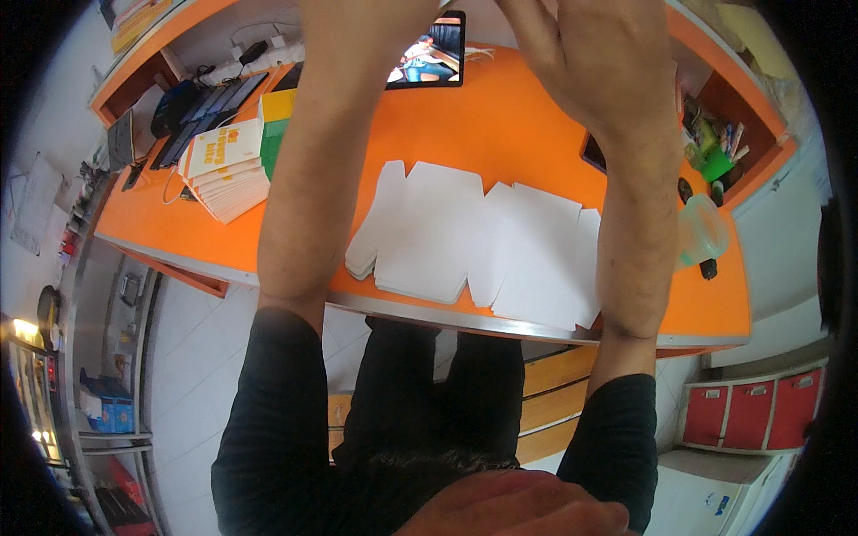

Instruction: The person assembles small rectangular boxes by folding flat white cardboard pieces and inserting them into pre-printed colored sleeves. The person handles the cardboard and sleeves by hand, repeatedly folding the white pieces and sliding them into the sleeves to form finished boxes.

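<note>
Both my arms reach forward over an orange desk (447,116). My left hand (380,18) is raised at the top edge, where its fingers are cut off. The back of my right hand (603,67) shows at the upper right, its thumb pointing up and left; the other fingers are out of the picture. Whether either hand holds anything cannot be seen. Between my forearms, at the near edge, lie flat white die-cut carton blanks: a stack (424,232) on the left and more blanks (545,259) on the right, partly under my right forearm.
A tablet (454,54) stands at the back, playing a picture. Left of my left arm is a pile of white printed cartons (223,174). A dark phone (593,154) and a clear plastic cup (704,230) are at the right. Red cabinets (751,413) stand lower right.
</note>
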Tool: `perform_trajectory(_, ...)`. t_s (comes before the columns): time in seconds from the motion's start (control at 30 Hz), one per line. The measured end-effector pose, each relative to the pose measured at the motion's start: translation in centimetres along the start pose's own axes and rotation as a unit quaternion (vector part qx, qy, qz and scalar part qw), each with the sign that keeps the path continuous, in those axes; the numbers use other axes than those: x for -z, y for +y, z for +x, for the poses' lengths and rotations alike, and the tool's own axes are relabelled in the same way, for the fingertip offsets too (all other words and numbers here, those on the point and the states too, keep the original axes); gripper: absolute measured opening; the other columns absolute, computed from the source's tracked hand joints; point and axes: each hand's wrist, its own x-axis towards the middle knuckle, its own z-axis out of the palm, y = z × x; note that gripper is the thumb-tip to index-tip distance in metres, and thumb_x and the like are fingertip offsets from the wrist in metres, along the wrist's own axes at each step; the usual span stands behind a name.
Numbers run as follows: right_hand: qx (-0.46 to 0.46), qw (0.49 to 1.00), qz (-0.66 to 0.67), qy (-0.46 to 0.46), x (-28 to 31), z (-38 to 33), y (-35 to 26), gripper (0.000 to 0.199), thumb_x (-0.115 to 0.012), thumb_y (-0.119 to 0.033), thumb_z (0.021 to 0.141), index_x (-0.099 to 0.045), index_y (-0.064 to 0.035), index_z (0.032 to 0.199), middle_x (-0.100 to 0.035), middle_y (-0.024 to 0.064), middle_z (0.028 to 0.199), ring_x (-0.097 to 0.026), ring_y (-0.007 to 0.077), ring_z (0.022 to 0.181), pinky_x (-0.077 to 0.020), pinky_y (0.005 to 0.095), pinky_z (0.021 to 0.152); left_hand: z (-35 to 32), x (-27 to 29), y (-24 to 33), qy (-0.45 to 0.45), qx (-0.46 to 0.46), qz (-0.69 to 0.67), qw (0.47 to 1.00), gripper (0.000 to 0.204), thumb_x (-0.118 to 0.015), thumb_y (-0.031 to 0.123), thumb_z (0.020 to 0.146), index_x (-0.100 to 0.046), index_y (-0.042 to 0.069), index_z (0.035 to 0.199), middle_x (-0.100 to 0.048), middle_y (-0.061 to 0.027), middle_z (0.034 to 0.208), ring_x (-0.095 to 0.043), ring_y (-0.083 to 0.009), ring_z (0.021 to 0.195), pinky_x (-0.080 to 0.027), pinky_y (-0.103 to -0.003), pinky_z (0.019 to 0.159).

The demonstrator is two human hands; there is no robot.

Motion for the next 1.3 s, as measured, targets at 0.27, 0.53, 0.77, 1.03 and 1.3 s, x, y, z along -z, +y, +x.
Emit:
perform_trajectory(0.27,-0.422,0.862,0.276,-0.046,3.9,-0.9,2.2,0.04,-0.073,-0.006,0.09,-0.066,0.0046,0.127,-0.067,0.0187,0.122,-0.07,0.0258,0.108,-0.0595,0.0361,0.091,0.9,4.8,-2.4,-0.19,0.188,-0.315,0.911,0.025,-0.059,0.022,0.107,-0.064,0.002,0.12,-0.071,-0.0037,0.105,-0.068,-0.0121,0.095,-0.058,-0.028,0.082)
perform_trajectory(0.53,-0.469,0.834,0.246,-0.157,7.4,0.0,3.5,0.032,-0.075,-0.012,0.094,-0.069,0.0002,0.123,-0.074,0.0114,0.109,-0.074,0.0188,0.093,-0.062,0.0331,0.082,0.6,4.0,0.9,-0.175,0.209,-0.111,0.956,0.038,-0.057,0.019,0.107,-0.06,-0.004,0.137,-0.072,-0.0109,0.116,-0.068,-0.0146,0.099,-0.055,-0.028,0.086)
perform_trajectory(0.77,-0.413,0.872,0.189,-0.18,7.0,1.6,0.6,0.05,-0.077,-0.011,0.088,-0.06,-0.0008,0.134,-0.067,0.0178,0.122,-0.07,0.024,0.107,-0.0596,0.0343,0.088,0.4,2.2,4.7,-0.058,0.108,0.046,0.991,0.027,-0.06,0.015,0.105,-0.068,-0.006,0.121,-0.075,-0.01,0.098,-0.068,-0.0114,0.081,-0.056,-0.027,0.071)
perform_trajectory(1.03,-0.605,0.652,0.453,-0.056,1.5,-0.2,-2.4,0.076,-0.08,-0.025,0.089,-0.041,-0.0053,0.151,-0.06,0.0128,0.132,-0.061,0.0293,0.122,-0.0544,0.0393,0.098,0.0,7.4,6.8,0.214,0.031,0.052,0.975,0.04,-0.068,0.023,0.1,-0.063,0.003,0.135,-0.074,-0.0141,0.112,-0.072,-0.0159,0.09,-0.061,-0.027,0.073)
perform_trajectory(1.3,-0.523,0.737,0.195,-0.382,-14.7,-9.5,-4.7,0.078,-0.068,-0.063,0.089,-0.051,-0.0131,0.146,-0.046,0.0263,0.145,-0.047,0.0403,0.139,-0.042,0.0541,0.11,-7.1,19.0,8.9,0.025,0.322,0.437,0.839,0.028,-0.074,0.026,0.093,-0.076,-0.001,0.097,-0.075,-0.0213,0.082,-0.077,-0.0221,0.077,-0.058,-0.034,0.068)
